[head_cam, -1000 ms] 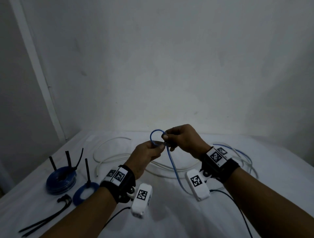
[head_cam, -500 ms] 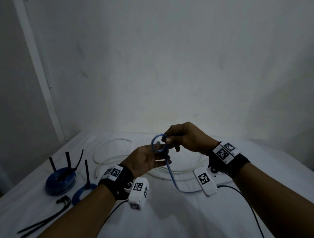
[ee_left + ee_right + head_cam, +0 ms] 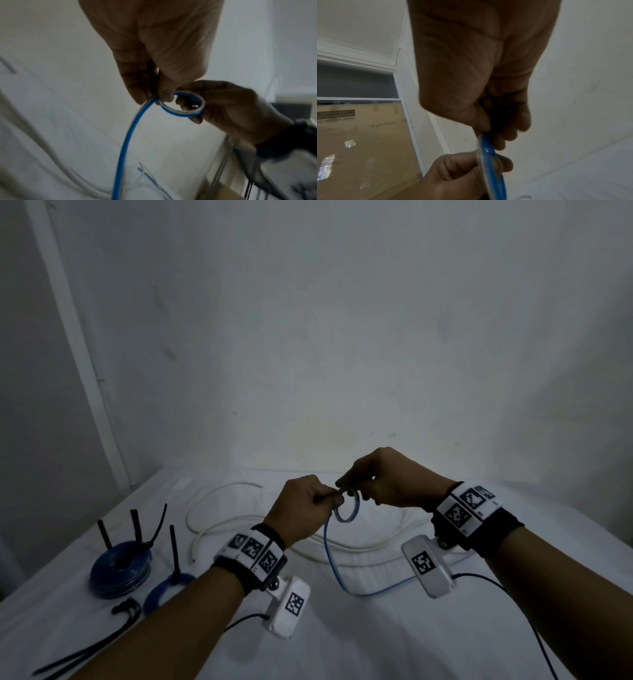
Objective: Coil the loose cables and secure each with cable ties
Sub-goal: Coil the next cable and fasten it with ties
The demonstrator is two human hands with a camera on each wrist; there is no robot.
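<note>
Blue cable [image 3: 331, 556], glossy small round loop, pinched by both hands

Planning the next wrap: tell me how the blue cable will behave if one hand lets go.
The blue cable looks springy: its small loop probably opens if the right hand or left hand releases. The hanging tail curves smoothly, so likely limp and light.

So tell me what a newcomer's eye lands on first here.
First, the small blue cable loop held mid-air at centre, pinched between the left hand and right hand. Next, two tied blue coils with black tie tails standing up, at the sheet's left. Behind the hands, loose white cable sprawls.
</note>
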